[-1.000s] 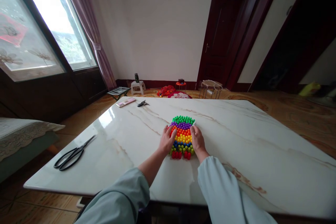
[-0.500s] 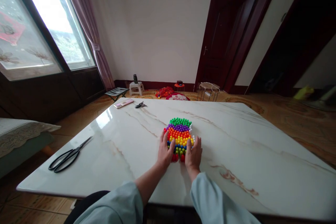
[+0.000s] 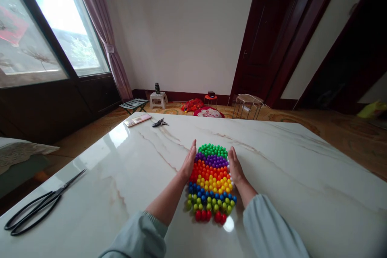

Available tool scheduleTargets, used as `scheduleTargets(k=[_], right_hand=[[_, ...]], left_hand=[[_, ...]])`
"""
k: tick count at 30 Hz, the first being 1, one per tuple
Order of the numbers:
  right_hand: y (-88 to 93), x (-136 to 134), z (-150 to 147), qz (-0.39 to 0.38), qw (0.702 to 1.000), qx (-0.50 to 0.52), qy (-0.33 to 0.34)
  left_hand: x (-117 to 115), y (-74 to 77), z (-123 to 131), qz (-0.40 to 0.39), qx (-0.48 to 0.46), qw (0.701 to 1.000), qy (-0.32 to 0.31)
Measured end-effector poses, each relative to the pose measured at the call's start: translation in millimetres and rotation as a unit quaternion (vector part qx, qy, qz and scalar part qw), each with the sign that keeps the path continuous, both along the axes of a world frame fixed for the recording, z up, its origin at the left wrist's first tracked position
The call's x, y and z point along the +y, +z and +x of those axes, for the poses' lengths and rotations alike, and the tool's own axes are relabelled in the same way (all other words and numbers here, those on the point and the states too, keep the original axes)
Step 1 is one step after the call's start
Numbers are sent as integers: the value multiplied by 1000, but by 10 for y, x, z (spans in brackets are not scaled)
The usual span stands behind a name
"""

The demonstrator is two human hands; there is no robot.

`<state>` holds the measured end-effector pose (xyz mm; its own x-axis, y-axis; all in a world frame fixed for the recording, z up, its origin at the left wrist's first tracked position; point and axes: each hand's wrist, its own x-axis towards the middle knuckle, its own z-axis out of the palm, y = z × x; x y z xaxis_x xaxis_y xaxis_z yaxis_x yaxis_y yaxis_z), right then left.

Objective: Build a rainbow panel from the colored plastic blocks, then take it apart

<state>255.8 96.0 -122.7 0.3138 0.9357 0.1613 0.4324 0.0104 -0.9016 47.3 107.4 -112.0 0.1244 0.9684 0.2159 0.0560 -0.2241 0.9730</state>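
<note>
A beaded piece lies on the white marble-patterned table, with bands of green, purple, orange, yellow, blue, olive and red beads. My left hand stands on edge along its upper left side, fingers straight and pressed together. Along the upper right side is my right hand, palm facing inward, its fingers also held together. The beads lie between both palms, and a few white ones show beside my right hand. The lower rows are uncovered.
Black scissors lie at the table's left. Near the far edge are a pink phone and a bunch of keys. Beyond stand a white stool, a folding stool and a wire-legged stool.
Both hands have moved from the lower part of the beadwork to its upper sides and turned on edge. The view is closer, and the blue, olive and red rows now show more fully.
</note>
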Motion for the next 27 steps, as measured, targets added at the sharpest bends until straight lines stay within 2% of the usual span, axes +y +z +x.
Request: scheduleTargets(k=[3,5,9,14,21,24,27], right_hand=[[52,44,-103,-13,997,65,41],[97,68,-126,3,996,73,49],[139,114,-136,15,993,80,87],[150,164,-187,29,991,98,86],[114,234,-223,37,990,99,95],[74,183,-112,56,979,174,88],[55,14,11,62,961,259,79]], left_hand=[[32,13,27,-20,-28,999,-21],[63,42,23,-34,-38,998,-29],[143,100,39,-57,-46,994,-84],[171,124,70,-75,-100,989,-80],[172,102,95,-44,-73,993,-84],[174,87,-7,-73,-137,984,-82],[90,79,-154,-107,-210,970,-57]])
